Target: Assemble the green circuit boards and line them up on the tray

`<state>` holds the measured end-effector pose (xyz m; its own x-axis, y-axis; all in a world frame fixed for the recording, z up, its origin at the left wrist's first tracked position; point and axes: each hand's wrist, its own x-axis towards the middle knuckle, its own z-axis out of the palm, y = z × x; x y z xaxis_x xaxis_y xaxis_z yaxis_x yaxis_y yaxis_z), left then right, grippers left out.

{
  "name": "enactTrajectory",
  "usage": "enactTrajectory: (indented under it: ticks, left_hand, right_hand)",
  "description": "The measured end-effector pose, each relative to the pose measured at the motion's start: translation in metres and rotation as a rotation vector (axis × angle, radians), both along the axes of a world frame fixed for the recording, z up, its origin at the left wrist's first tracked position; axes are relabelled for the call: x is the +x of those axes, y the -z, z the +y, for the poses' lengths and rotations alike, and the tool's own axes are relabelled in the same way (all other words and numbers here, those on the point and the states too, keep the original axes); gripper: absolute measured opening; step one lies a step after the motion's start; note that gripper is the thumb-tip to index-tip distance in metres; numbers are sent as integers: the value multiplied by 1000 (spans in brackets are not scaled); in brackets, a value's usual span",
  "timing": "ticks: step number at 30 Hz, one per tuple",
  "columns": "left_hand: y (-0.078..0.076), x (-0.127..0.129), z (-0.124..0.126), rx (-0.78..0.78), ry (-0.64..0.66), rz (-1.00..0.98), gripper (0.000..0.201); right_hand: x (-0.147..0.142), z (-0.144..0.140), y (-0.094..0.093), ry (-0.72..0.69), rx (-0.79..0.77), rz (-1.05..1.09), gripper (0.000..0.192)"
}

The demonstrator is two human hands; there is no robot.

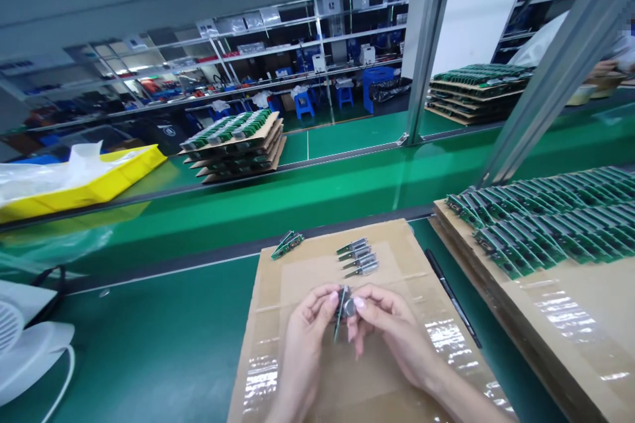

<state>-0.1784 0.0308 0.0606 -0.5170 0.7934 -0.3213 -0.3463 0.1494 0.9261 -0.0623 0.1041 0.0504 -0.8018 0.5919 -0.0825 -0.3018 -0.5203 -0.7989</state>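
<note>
Between my two hands, above a taped cardboard sheet, a small green circuit board stands on edge. My left hand pinches it from the left with thumb and fingers. On its right side, my right hand grips a round silvery part that sits against the board; whether it is fixed there I cannot tell. Several boards with silvery parts lie in a short column just beyond my hands. Farther left, a few green boards lean together at the sheet's far edge.
A black pen lies right of the sheet. Rows of circuit boards fill stacked cardboard at the right. Beyond the metal frame post are more board stacks and a yellow tray. A white fan-like device stands at left.
</note>
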Motion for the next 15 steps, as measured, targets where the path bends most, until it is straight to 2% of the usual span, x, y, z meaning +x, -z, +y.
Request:
enactTrajectory:
  ticks: [3,7,12,15]
  left_hand:
    - [-2,3,-2,-27,64,17,39]
    - [-7,-1,-4,9,167,-134,41]
    - [0,-7,-6,11,83,-390,42]
    - [2,-6,-5,83,111,-497,45]
  right_hand:
    - [0,0,0,21,20,-9,24]
    - [3,1,-4,69,4,-48,25]
    - [3,6,-4,275,40,-132,25]
    - [3,5,-2,266,54,-136,23]
